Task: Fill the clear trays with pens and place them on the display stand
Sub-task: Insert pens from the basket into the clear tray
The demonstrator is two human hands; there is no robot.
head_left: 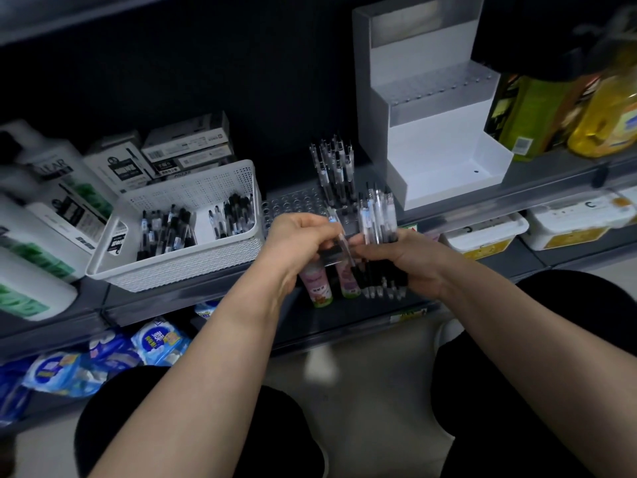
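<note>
Right hand [413, 260] clamped round pen bundle [377, 219]; left hand [300, 239] pinches single pen [343, 241] beside it. Clear tray [293, 203] on shelf behind hands, part-filled, left of white display stand [441, 139]

Dim light falls on dark grey shop shelves [172, 301] against a black back wall [172, 63], above a pale floor [379, 391].
</note>
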